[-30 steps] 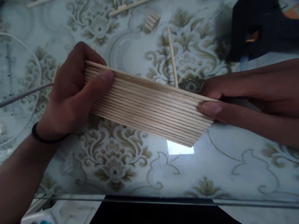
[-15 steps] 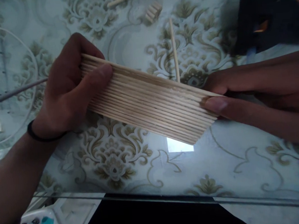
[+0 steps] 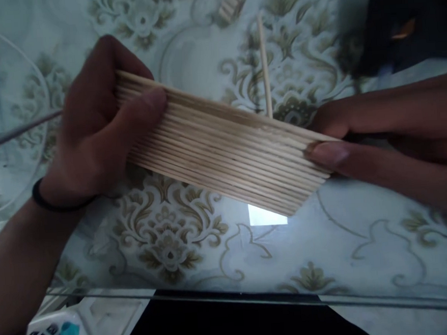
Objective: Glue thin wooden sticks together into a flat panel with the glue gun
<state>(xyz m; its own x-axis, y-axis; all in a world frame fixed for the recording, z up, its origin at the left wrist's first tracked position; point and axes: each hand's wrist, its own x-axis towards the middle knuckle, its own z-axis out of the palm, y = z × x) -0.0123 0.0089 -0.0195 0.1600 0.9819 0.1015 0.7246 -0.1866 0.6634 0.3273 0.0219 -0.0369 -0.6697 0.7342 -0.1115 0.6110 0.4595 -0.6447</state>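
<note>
Pale, leafy patterning spreads under the glossy worktop (image 3: 291,254), whose glass front edge (image 3: 232,295) runs across the lower part of the view. Above that edge, between the two hands, a panel of thin wooden sticks (image 3: 221,142) is held aslant, its higher end at the left. The left hand (image 3: 94,123) grips that end, thumb laid flat over the sticks and the other fingers mostly hidden behind; the right hand (image 3: 384,164) pinches the upper corner of the other end between thumb and finger. I would expect the panel to be light and fairly stiff along the sticks, but weaker across them, where the joints could part if it were bent or twisted. Its short ends, with thumb on top and fingers beneath, look the surest hold; the slanted, stepped tip at the lower right seems easier to snag or chip. A shiny smear (image 3: 270,133) near the right end might be slick or tacky; its feel cannot be told. Room to move looks best toward the front edge. Beyond the panel, a loose stick (image 3: 265,67) runs down to its upper side, contact unclear, while a dark object (image 3: 423,10) limits lifting to the far right and a cable (image 3: 18,133) meets the left hand's outline.
</note>
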